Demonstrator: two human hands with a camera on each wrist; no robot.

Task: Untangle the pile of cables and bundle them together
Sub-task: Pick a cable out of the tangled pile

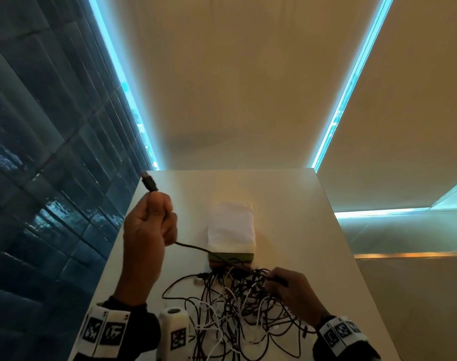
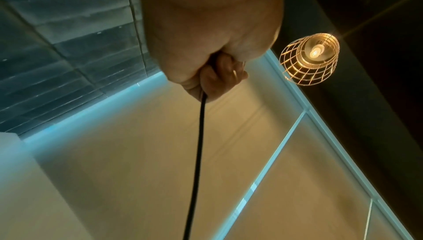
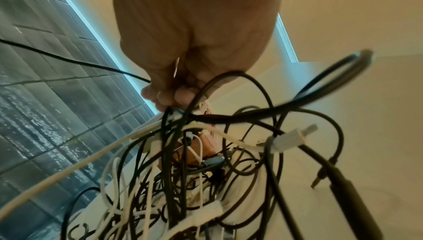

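Observation:
A tangle of black and white cables [image 1: 237, 308] lies on the near part of a white table [image 1: 300, 230]. My left hand [image 1: 150, 220] is raised over the table's left side and grips a black cable [image 1: 193, 246] near its plug [image 1: 149, 182], which sticks up out of the fist. In the left wrist view the same black cable [image 2: 198, 153] runs down from the curled fingers [image 2: 219, 77]. My right hand [image 1: 287, 285] sits at the pile's right edge, its fingers [image 3: 167, 95] pinching black strands of the cable tangle [image 3: 183, 162].
A white box with a green band [image 1: 231, 230] stands mid-table behind the pile. A small white marked block [image 1: 174, 332] sits at the near left. Blue tiled wall [image 1: 39, 178] runs along the left. A wire pendant lamp [image 2: 309, 59] hangs overhead.

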